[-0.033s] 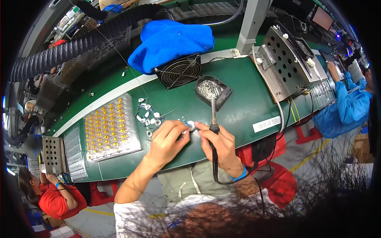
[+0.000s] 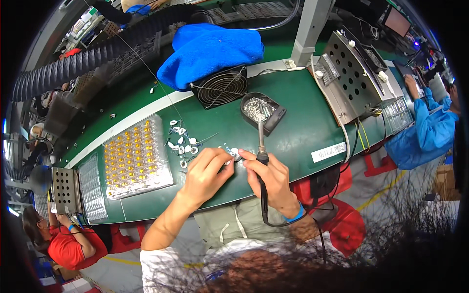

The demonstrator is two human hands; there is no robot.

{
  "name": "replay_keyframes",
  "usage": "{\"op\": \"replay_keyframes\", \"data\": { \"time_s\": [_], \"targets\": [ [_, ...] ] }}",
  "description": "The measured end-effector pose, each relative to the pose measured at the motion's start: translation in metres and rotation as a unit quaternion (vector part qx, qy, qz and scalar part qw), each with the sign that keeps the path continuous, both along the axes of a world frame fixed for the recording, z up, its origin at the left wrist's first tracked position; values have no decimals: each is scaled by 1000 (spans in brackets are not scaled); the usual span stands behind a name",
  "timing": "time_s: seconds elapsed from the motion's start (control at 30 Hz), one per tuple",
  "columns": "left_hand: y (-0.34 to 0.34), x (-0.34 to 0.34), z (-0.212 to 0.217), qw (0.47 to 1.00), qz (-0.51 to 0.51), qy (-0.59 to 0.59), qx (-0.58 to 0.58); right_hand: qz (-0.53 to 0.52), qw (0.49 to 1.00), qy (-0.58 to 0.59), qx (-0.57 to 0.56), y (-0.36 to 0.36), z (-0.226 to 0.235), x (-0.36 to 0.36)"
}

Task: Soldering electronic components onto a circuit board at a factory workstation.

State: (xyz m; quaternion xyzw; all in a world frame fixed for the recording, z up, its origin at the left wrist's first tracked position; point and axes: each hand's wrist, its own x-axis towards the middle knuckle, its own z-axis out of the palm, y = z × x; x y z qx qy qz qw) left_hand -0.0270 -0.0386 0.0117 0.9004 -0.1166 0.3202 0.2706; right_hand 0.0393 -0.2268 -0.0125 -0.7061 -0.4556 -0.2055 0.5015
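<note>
My left hand (image 2: 207,173) is closed, thumb and index finger pinching the edge of a small white round part (image 2: 235,153) with blue wire on it. My right hand (image 2: 272,181) is wrapped round the black handle of a soldering iron (image 2: 264,188). The iron's metal shaft points away from me, over the near end of a black scoop-shaped tray (image 2: 276,115) with shiny metal bits in it. The right index fingertip touches or nearly touches the white part. Left of my hands lies a loose cluster of similar white ring-shaped parts (image 2: 181,140) with dark blue wires.
A clear blister tray (image 2: 166,176) with rows of yellow pieces lies to the left. Behind the parts stand a black fan (image 2: 223,90) and a blue cloth (image 2: 210,51). A perforated metal box (image 2: 344,73) is at right. The iron's cable (image 2: 279,225) loops past my right wrist. Co-workers sit on both sides.
The soldering iron has tilted very slightly to the left. Both hands stay at the white part, almost unmoved.
</note>
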Motion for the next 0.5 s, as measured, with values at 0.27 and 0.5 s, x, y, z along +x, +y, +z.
{"op": "replay_keyframes", "data": {
  "time_s": [0.27,0.5],
  "targets": [
    [3,-14,-3,998,-41,17,43,27,992,-25,-118,1,6,-5],
    [63,-88,18,993,100,7,70,7,994,-10,-107,6,-3,-12]
  ]
}}
